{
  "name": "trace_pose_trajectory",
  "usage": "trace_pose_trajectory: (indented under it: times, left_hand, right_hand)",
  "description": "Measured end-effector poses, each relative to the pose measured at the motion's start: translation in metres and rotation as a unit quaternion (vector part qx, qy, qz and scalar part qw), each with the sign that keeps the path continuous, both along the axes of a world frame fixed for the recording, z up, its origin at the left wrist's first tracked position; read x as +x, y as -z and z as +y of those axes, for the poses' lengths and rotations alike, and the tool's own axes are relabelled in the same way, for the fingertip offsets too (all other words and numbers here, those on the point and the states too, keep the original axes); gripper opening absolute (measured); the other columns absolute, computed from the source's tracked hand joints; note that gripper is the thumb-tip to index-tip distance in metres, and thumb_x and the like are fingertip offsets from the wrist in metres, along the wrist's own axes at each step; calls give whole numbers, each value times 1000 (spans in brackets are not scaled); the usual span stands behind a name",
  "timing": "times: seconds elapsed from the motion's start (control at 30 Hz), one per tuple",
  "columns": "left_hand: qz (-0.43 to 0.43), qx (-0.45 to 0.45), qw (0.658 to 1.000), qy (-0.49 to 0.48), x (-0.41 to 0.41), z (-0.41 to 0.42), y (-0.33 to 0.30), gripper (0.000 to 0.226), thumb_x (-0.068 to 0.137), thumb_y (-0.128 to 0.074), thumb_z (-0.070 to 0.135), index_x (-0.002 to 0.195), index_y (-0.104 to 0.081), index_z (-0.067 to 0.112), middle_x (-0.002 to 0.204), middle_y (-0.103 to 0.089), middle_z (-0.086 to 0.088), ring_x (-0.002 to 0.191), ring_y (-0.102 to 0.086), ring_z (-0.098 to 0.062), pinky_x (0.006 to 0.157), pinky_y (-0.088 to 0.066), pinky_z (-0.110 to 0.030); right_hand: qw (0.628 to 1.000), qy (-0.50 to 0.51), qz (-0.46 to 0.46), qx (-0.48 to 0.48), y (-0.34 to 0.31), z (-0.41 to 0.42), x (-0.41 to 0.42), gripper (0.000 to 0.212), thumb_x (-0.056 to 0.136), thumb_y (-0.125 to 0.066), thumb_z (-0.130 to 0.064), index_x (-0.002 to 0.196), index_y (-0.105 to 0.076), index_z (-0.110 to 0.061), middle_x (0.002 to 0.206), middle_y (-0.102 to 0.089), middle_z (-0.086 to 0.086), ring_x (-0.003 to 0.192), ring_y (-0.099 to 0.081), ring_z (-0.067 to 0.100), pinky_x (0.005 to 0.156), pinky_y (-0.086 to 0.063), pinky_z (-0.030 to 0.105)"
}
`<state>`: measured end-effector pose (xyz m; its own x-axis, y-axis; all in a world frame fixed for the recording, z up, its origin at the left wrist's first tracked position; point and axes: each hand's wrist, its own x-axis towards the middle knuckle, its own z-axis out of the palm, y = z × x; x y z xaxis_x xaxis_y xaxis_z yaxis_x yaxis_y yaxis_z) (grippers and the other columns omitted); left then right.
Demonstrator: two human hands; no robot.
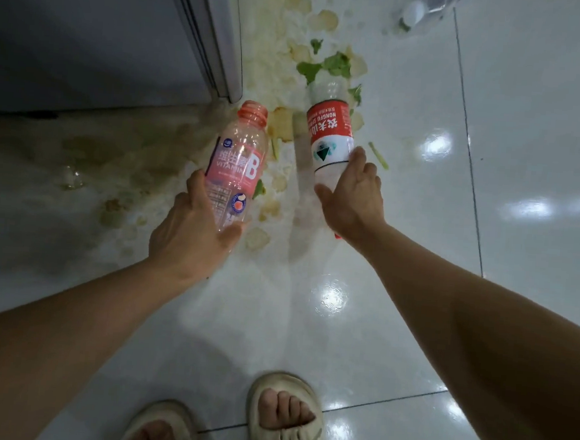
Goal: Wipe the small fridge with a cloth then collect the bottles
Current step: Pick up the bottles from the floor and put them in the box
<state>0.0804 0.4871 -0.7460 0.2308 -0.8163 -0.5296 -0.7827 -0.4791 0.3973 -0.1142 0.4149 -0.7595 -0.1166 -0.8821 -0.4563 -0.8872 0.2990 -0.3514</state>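
The left hand (191, 237) curls round a clear, ribbed pink-labelled bottle (239, 161), uncapped, its threaded neck pointing away. The right hand (352, 196) clasps a see-through bottle with a red-and-white label (329, 133). Both are held above the glossy white floor tiles (528, 133), smeared with wet beige slices and torn green leaves (326, 67). The fridge's grey corner (222, 43) stands just beyond.

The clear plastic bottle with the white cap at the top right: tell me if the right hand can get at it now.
Probably not yet: the right hand grips the red-labelled clear bottle, and the white-capped clear bottle lies far beyond it across open floor tile.
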Motion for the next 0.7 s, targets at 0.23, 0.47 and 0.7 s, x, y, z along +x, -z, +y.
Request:
trace_pose_trajectory:
  times: [0.23,0.47,0.7]
  left_hand:
    - [15,7,1000,12,-19,1,-112,80,77,-69,36,137,-19,19,122,-50,-13,103,-54,-34,84,-48,-50]
    - [21,6,999,39,-53,-16,-239,77,78,-66,41,136,-20,17,119,-51,-13,105,-53,-34,83,-47,-46]
    - [51,-27,996,68,-88,-56,-353,71,78,-66,41,131,-25,17,114,-55,-11,100,-56,-34,82,-50,-46]
  right_hand:
    - [1000,2,-9,13,-114,33,-21,84,89,-62,-33,148,-7,-11,135,-37,14,122,-39,29,93,-41,40]
    - [999,36,-7,0,-251,33,-52,84,90,-61,-33,149,-5,-13,135,-37,12,121,-41,27,95,-42,40]
    - [998,53,9,-16,-374,16,-97,83,90,-61,-33,148,-5,-13,136,-37,11,122,-41,26,98,-43,40]
